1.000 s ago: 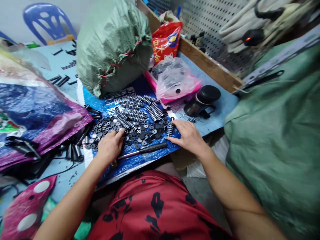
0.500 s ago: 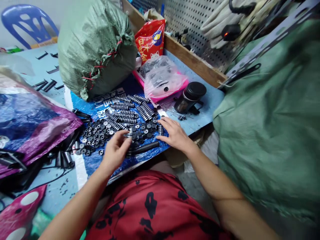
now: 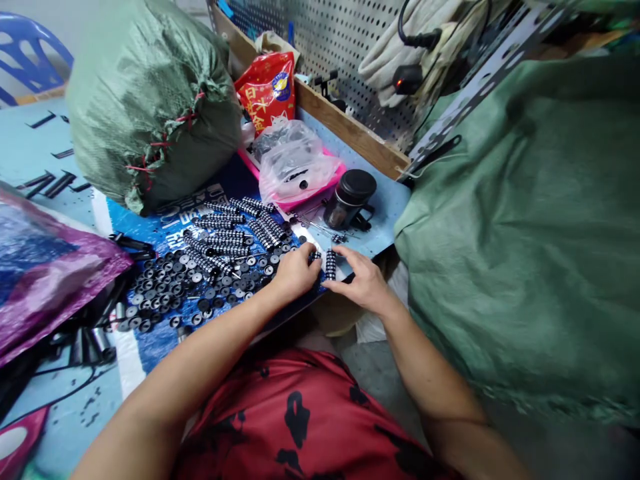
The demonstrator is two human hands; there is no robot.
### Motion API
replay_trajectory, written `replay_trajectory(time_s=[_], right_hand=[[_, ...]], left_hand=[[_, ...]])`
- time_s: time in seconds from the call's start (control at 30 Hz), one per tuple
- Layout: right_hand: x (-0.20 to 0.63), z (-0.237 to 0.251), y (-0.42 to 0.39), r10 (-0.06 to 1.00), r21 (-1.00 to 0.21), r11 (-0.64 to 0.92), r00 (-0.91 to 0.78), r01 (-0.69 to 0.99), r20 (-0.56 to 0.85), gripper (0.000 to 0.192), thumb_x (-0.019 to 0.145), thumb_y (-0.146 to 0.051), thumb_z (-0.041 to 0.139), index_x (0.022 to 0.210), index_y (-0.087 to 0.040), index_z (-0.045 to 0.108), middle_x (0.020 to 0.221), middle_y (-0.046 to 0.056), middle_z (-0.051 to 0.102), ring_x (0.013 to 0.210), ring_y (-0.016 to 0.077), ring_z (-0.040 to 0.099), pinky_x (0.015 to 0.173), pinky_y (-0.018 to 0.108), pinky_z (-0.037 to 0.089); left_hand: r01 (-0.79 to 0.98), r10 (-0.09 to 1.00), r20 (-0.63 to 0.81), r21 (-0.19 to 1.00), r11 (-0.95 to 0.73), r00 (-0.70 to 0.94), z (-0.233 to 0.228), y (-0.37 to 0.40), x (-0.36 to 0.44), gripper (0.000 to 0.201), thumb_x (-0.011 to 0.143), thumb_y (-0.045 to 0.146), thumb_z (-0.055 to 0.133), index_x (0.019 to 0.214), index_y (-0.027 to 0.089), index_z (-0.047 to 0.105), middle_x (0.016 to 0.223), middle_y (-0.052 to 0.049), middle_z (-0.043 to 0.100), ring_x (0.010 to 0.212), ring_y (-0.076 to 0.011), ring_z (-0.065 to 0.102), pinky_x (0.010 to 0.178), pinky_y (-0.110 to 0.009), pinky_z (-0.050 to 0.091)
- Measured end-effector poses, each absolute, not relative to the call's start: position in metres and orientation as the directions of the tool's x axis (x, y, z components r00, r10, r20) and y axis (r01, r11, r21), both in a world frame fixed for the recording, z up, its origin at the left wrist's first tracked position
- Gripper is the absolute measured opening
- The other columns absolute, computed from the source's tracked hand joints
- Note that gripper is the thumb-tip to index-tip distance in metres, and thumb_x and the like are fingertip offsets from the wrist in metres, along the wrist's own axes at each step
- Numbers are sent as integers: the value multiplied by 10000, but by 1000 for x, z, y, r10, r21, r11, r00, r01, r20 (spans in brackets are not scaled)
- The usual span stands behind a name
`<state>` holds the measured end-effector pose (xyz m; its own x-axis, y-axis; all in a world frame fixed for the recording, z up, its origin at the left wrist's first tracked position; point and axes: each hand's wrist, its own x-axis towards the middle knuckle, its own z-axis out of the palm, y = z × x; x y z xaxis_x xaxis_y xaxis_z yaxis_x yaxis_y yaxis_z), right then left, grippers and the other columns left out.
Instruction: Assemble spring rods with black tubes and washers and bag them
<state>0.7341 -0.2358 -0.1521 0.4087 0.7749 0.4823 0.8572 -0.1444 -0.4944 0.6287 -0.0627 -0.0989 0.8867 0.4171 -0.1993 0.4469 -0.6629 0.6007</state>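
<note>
My left hand lies at the right end of a blue sheet, fingers curled around a small black-and-silver piece. My right hand is just beside it, thumb and fingers pinching a short stack of black washers that stands between the two hands. Loose black washers cover the sheet to the left of my hands. Several finished stacks lie in rows behind them.
A tied green sack stands at the back. Beside it are a red bag, a clear plastic bag on a pink tray and a black jar. Green cloth fills the right; a purple bag lies left.
My left hand has crossed from the loose washers to the right and now meets my right hand at the short stack. The black-handled rod is hidden now. The view has swung right.
</note>
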Motion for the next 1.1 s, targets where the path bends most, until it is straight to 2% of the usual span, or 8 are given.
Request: replay_trajectory(time_s=[0.17, 0.3, 0.37, 0.57, 0.7, 0.77, 0.93, 1.1], right_hand=[[731, -153, -231, 795, -489, -128, 383, 863, 470, 755, 868, -561, 765, 1452, -166, 494, 1356, 161, 646, 1250, 316, 633, 1058, 480, 499], [726, -154, -210, 799, -470, -79, 339, 879, 498, 766, 861, -576, 768, 1438, -152, 498, 1355, 162, 647, 1263, 304, 627, 1072, 468, 476], [725, -156, -198, 798, -447, -61, 312, 892, 515, 773, 856, -569, 776, 1437, -142, 496, 1360, 165, 646, 1272, 305, 623, 1083, 477, 463], [727, -152, -188, 799, -480, -11, 296, 877, 523, 784, 853, -644, 741, 1404, -121, 546, 1438, 198, 593, 1345, 346, 574, 1118, 536, 455], [712, -132, -173, 712, -643, 22, 440, 765, 547, 343, 993, -430, 632, 1220, -173, 653, 1126, 100, 740, 1018, 222, 722, 928, 370, 572], [694, -121, -151, 744, -669, 43, 424, 742, 517, 242, 1024, -363, 564, 1151, -188, 673, 1020, 66, 751, 893, 187, 723, 853, 330, 573], [649, -104, -86, 881, -550, 113, 173, 827, 441, 270, 1044, -309, 487, 1142, -164, 692, 1069, 84, 750, 969, 220, 712, 894, 339, 531], [644, -97, -59, 896, -457, -72, 259, 886, 362, 233, 1024, -291, 516, 1063, -186, 720, 956, 53, 747, 843, 208, 693, 757, 321, 463]], left_hand=[[497, 464, -180, 275, -823, 867, -95, -55, 639, 261, 974, 302, 522, 1154, 155, 641, 993, -151, 739, 955, -313, 720, 801, -372, 498], [549, 532, -135, 180, -816, 836, -97, -40, 632, 251, 987, 285, 513, 1158, 130, 612, 994, -164, 732, 942, -316, 723, 792, -374, 510], [548, 537, -114, 221, -807, 836, -95, -33, 624, 250, 983, 293, 548, 1144, 115, 618, 1002, -171, 728, 948, -310, 715, 804, -370, 509], [404, 584, 102, 625, -668, 806, -72, -11, 534, 360, 1009, 386, 551, 1225, 120, 663, 976, -96, 724, 845, -179, 669, 798, -288, 501], [467, 804, 128, 757, -458, 581, -72, 2, 435, 376, 986, 489, 564, 1070, 144, 687, 824, -32, 671, 660, -119, 582, 642, -238, 471], [476, 891, 73, 824, -307, 448, -81, 1, 393, 387, 955, 517, 605, 1038, 147, 685, 768, -12, 639, 596, -106, 532, 587, -232, 451], [491, 938, -34, 858, -150, 346, -104, -15, 322, 377, 945, 503, 626, 1019, 140, 699, 757, -18, 633, 614, -117, 536, 597, -239, 460], [498, 961, -109, 867, -35, 256, -108, -22, 278, 415, 913, 536, 648, 1022, 140, 706, 760, -23, 634, 587, -119, 527, 547, -233, 457]])
